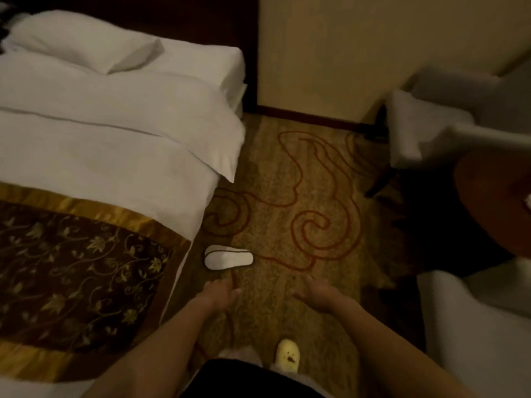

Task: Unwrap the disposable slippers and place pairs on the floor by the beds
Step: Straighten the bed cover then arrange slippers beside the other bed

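The left hand (221,291) reaches forward over the carpet (316,196) with its fingers relaxed and holding nothing, its fingertips pointing toward a white disposable slipper (228,257) that lies near them but apart from them. The right hand (316,294) is held out beside it, well clear of the left, fingers loosely spread and likewise holding nothing. The slipper rests flat on the floor just beside the edge of the bed (115,124), its toe end toward the bed (whether it is one slipper or two stacked cannot be told in the dim, soft picture). Below the hands, a foot in a yellow house slipper (287,356) stands on the carpet. The bed carries a white duvet, a white pillow (83,41) at its far end, and a brown runner (71,268) with gold leaf pattern and gold borders across the near part. To the right stand a pale armchair (431,124) by the wall (359,53), a dark round table (494,202), and a second pale seat (474,326) nearer the camera.
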A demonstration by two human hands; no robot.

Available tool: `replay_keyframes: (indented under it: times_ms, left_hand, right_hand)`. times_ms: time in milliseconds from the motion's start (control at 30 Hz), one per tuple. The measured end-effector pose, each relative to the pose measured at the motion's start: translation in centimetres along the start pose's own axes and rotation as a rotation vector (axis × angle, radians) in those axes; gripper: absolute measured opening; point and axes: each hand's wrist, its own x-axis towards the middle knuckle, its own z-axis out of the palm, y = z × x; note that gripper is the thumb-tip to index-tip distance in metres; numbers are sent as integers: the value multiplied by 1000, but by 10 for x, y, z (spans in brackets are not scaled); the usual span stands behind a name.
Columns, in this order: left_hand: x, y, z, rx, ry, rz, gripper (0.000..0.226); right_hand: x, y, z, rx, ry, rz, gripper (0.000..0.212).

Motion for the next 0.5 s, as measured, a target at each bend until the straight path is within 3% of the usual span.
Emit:
replay_keyframes:
  times_ms: [200, 500]
  left_hand:
    - [24, 14, -24, -179, 22, -136, 57]
    - [94, -17, -69, -438, 47, -379, 71]
  right_hand:
    - [75, -9, -70, -135, -40, -184, 68]
    - [195, -59, -143, -357, -181, -322, 63]
